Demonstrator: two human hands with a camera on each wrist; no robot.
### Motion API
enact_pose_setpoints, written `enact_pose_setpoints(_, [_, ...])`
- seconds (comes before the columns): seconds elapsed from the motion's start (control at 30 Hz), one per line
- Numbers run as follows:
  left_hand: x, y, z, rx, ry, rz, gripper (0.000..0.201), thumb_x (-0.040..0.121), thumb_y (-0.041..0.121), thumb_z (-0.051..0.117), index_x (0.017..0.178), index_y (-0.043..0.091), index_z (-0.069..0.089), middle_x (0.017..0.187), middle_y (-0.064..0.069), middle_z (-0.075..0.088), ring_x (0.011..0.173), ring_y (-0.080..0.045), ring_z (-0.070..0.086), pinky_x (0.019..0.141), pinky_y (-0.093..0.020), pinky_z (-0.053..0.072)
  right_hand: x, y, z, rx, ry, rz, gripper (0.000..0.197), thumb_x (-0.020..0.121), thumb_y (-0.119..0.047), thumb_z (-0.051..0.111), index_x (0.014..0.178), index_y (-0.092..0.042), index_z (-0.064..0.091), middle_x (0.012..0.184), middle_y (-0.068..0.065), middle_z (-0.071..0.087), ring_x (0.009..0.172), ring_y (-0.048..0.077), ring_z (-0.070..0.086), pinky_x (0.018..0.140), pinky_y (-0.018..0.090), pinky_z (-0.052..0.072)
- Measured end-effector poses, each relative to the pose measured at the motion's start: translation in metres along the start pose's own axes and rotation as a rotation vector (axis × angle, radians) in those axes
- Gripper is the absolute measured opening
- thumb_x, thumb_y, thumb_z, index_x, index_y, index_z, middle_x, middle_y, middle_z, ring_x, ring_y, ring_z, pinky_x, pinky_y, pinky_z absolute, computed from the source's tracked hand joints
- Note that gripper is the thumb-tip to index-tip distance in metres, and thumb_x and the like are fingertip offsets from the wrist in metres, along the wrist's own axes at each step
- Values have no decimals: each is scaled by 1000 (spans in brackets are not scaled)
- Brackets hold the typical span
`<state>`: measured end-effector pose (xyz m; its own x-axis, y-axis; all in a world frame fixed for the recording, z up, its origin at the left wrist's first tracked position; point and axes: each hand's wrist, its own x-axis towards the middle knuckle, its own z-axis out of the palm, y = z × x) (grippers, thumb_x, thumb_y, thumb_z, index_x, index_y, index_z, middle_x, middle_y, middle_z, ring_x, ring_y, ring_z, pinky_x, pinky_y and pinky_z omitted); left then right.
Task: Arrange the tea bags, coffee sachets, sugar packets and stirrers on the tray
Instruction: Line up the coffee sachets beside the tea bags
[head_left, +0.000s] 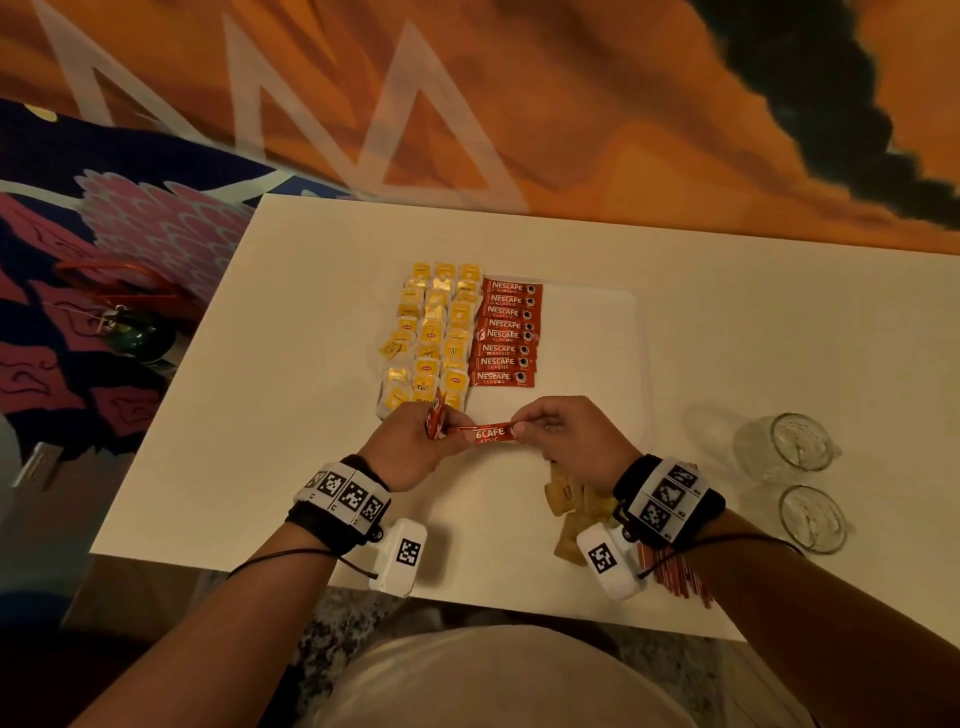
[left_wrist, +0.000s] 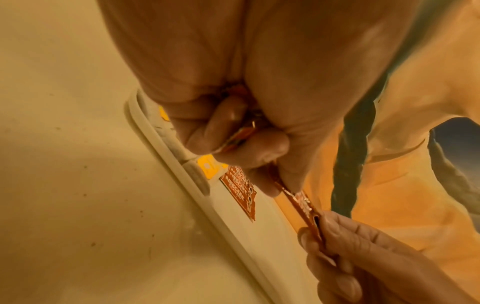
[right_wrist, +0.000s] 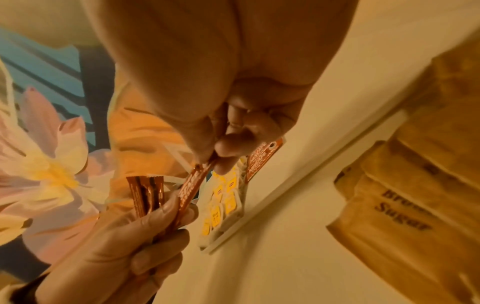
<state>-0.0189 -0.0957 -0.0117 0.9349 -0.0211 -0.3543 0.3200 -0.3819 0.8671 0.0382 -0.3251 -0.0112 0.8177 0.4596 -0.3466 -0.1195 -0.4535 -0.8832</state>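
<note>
Left hand (head_left: 410, 441) clutches a bunch of spare sachets (right_wrist: 146, 195) above the tray's (head_left: 597, 332) near edge; one coffee sachet (head_left: 483, 434) stretches between both hands, right hand (head_left: 566, 436) pinching its other end. Brown sugar packets (head_left: 571, 504) sit under that wrist, near the tabletop's front edge.

On the worktop (head_left: 270, 395) lies the tray (head_left: 592, 332). Tea bags (head_left: 434, 332) fill its left part in columns; a column of coffee sachets (head_left: 506, 332) lies just right of them. Near the worktop's front edge, right of centre, lie brown sugar packets (head_left: 563, 499), with the stirrers (head_left: 675, 574) just right of them. Two glass mugs (head_left: 800, 478) stand further right, one behind the other.
</note>
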Motion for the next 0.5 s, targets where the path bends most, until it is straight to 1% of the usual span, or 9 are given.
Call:
enact_pose_setpoints(0.03, [1,1,0,6,7,4,8,90,23,72,92,16,75,60,7,59,45,-6,46,48,-20,39,0,2,-1,15,22,6,10,94,-20,69,101,-16,76,89,4,73,67,15,60,62,25,52])
enact_pose_setpoints(0.1, [3,0,-1,29,18,20,9,90,22,72,93,14,75,55,15,58,44,0,46,49,-15,38,0,6,-2,32,49,21,11,95,-19,69,102,-15,77,91,2,76,73,24,65,68,28,55])
enact_pose_setpoints(0.13, [4,0,-1,34,22,28,9,90,21,72,94,13,75,55,17,59,45,2,48,49,-13,37,-1,8,-2,36,53,30,12,95,-18,68,102,-14,77,88,0,76,71,23,64,66,26,54])
enact_pose_setpoints(0.2, [5,-1,0,43,29,55,6,89,19,74,92,14,76,57,21,61,49,5,51,53,-11,40,-2,11,-1,52,52,51,13,96,-17,68,102,-11,77,75,-6,73,57,7,56,56,18,46])
enact_pose_setpoints(0.23, [6,-1,1,51,35,67,4,88,19,74,91,17,76,59,22,62,52,5,53,55,-11,41,-3,12,-1,65,52,64,13,96,-16,67,102,-9,77,68,-9,71,53,2,52,53,15,42])
enact_pose_setpoints(0.3, [8,-2,2,73,48,85,3,87,19,75,89,22,77,64,18,65,59,3,55,60,-11,43,-3,13,-1,92,45,92,15,97,-16,66,103,-7,76,61,-13,67,50,0,48,51,14,40])
enact_pose_setpoints(0.4, [11,-4,2,98,60,91,4,87,21,75,89,23,77,71,7,67,63,0,56,62,-15,44,-1,13,-2,113,25,150,16,98,-16,65,100,-5,76,53,-16,63,47,-1,45,49,14,39])
enact_pose_setpoints(0.43, [12,-4,2,94,64,91,3,88,21,75,89,22,78,69,8,67,61,0,55,61,-16,44,-1,12,-2,116,19,161,17,98,-17,64,100,-4,75,53,-16,62,47,-1,45,49,13,39])
enact_pose_setpoints(0.5, [14,-3,2,72,72,76,5,89,21,74,90,17,77,58,17,62,52,3,51,55,-12,39,1,12,-4,105,12,164,18,99,-18,63,99,-5,75,53,-16,61,47,-1,46,50,12,39])
